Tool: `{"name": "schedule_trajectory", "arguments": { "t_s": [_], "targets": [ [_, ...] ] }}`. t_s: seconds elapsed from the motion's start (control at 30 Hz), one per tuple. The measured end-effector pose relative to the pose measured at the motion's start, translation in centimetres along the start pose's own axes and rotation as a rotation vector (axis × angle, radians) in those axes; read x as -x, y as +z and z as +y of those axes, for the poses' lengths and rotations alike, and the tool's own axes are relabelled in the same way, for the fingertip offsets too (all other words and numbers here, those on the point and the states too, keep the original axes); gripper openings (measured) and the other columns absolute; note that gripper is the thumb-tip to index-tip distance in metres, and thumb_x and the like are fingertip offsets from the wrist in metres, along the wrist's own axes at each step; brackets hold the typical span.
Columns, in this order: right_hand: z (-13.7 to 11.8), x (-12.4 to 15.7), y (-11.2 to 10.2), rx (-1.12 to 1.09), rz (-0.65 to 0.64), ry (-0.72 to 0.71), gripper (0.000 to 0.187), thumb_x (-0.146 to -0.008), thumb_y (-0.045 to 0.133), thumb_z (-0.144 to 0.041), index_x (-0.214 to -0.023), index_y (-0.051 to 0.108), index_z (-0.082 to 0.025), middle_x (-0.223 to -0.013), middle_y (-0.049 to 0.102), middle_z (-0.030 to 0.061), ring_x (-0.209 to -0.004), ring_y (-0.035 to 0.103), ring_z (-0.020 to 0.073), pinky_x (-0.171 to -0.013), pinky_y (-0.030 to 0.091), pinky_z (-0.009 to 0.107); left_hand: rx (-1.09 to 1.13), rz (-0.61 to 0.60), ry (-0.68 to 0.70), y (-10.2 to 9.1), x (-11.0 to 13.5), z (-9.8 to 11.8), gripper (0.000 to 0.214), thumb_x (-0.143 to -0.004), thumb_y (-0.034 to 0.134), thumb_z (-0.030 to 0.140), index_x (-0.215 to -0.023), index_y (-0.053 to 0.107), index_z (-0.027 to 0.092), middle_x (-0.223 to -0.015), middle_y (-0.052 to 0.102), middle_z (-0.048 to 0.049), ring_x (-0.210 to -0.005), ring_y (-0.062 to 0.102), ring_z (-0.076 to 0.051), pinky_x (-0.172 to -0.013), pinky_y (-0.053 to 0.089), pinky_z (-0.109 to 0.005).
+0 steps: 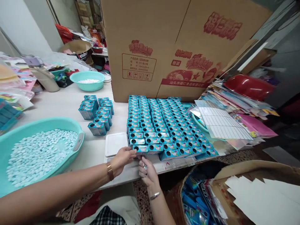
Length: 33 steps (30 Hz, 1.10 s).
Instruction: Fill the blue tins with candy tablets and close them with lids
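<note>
Boxes (161, 129) stand in rows on the tabletop (95, 153). The left hand (121, 160) touches the front-left box (142, 149), grip unclear; the right hand (149, 174) is curled around pale pieces (145, 167). This handling step seems to call for steadiness. Behind, the carton (173, 37) reads "汕头市福仁食品有限公司" and "板装".

A large brown cardboard carton (150, 28) printed in red is stood at the back of the white table (63, 106), and to its right a glossy red plastic piece (248, 87) is rested on a heap of colourful flat printed sheets (225, 93), with a bright pink flat sheet (260, 125) placed nearer the front. At the left, a cream bottle with a lilac top (47, 79) is set near crumpled clear plastic (58, 59), while a red plastic bag (63, 33) is seen behind.
</note>
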State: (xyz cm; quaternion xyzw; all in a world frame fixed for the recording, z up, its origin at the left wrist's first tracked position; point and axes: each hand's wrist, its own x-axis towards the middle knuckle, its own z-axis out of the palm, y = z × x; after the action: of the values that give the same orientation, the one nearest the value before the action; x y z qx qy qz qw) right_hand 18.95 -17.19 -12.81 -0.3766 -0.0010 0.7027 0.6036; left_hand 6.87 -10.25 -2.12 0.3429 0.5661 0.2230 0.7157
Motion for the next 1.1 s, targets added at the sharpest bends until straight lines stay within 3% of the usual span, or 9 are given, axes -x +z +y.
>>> {"name": "schedule_trajectory", "arguments": {
  "t_s": [0.2,0.3,0.47,0.6,0.7,0.77,0.9,1.0,1.1],
  "targets": [
    [0.1,0.0,0.3,-0.053,-0.059,0.106,0.034,-0.068,0.078,-0.029,-0.086,0.052,-0.017,-0.053,0.037,-0.0135,-0.033,0.016,-0.0015,-0.031,0.006,0.013,0.039,-0.216,0.022,-3.6,5.9,-1.1,0.05,-0.068,0.077,0.037,-0.112,0.06,0.019,-0.117,0.064,-0.0089,-0.103,0.062,-0.021,-0.088,0.046,-0.031],
    [1.3,0.7,3.5,-0.077,-0.182,0.19,0.034,-0.071,0.078,-0.03,-0.092,0.054,-0.017,-0.055,0.037,-0.0131,-0.035,0.016,-0.0016,-0.032,0.008,0.012,0.079,-0.129,0.195,-7.6,8.0,-2.4,0.048,-0.075,0.072,0.039,-0.118,0.06,0.022,-0.12,0.062,-0.0086,-0.1,0.062,-0.019,-0.088,0.046,-0.03],
    [5.8,-1.2,18.2,0.184,-0.416,0.122,0.023,-0.083,0.062,-0.037,-0.093,0.056,-0.018,-0.057,0.032,-0.0113,-0.038,0.016,0.002,-0.035,0.014,0.016,0.324,0.29,0.364,-15.1,9.9,-5.1,0.049,-0.079,0.07,0.04,-0.122,0.057,0.02,-0.116,0.061,-0.0086,-0.091,0.061,-0.015,-0.082,0.047,-0.026],
    [11.8,-5.4,29.6,0.987,-0.552,-0.496,0.036,-0.096,0.036,-0.041,-0.099,0.062,-0.016,-0.078,0.054,-0.0024,-0.058,0.044,0.0067,-0.057,0.04,0.02,0.452,0.396,0.323,-19.0,11.4,-7.2,0.057,-0.074,0.075,0.039,-0.124,0.055,0.02,-0.115,0.062,-0.0073,-0.089,0.061,-0.013,-0.078,0.048,-0.022],
    [15.2,-7.7,33.2,1.275,-0.641,-0.589,0.023,-0.079,0.069,-0.032,-0.093,0.067,-0.014,-0.103,0.063,0.0043,-0.099,0.053,0.0175,-0.096,0.038,0.038,0.45,0.391,0.281,-20.5,11.9,-8.8,0.063,-0.069,0.079,0.041,-0.124,0.056,0.02,-0.116,0.063,-0.0077,-0.087,0.062,-0.014,-0.076,0.05,-0.022],
    [16.1,-7.5,33.2,1.445,-0.692,-0.713,0.029,-0.075,0.075,-0.026,-0.101,0.067,-0.014,-0.116,0.061,0.0065,-0.112,0.048,0.0213,-0.104,0.031,0.043,0.408,0.36,0.231,-20.8,12.0,-9.7,0.067,-0.066,0.081,0.044,-0.124,0.056,0.019,-0.118,0.064,-0.0091,-0.085,0.064,-0.015,-0.075,0.051,-0.023],
    [13.6,-4.3,28.4,1.389,-0.553,-0.957,0.014,-0.092,0.054,-0.023,-0.094,0.067,-0.016,-0.092,0.062,0.0,-0.097,0.053,0.0117,-0.091,0.04,0.024,0.26,0.257,0.125,-20.3,11.2,-10.4,0.073,-0.062,0.082,0.048,-0.126,0.057,0.021,-0.121,0.066,-0.0086,-0.096,0.065,-0.02,-0.077,0.052,-0.022],
    [9.7,-0.6,20.7,1.188,-0.334,-0.945,0.021,-0.094,0.049,-0.03,-0.081,0.062,-0.018,-0.074,0.054,-0.0048,-0.074,0.052,0.0087,-0.072,0.041,0.018,0.154,0.12,0.072,-18.3,8.9,-9.5,0.079,-0.056,0.085,0.048,-0.125,0.057,0.023,-0.12,0.067,-0.0072,-0.104,0.064,-0.023,-0.08,0.053,-0.022],
    [6.2,4.2,9.9,1.028,-0.01,-0.827,0.033,-0.093,0.047,-0.041,-0.072,0.058,-0.018,-0.062,0.045,-0.0051,-0.06,0.043,0.0091,-0.059,0.036,0.02,0.026,-0.042,0.013,-13.9,6.1,-8.4,0.086,-0.05,0.087,0.051,-0.124,0.056,0.02,-0.113,0.07,-0.0083,-0.096,0.067,-0.023,-0.078,0.055,-0.023]
  ]
}}
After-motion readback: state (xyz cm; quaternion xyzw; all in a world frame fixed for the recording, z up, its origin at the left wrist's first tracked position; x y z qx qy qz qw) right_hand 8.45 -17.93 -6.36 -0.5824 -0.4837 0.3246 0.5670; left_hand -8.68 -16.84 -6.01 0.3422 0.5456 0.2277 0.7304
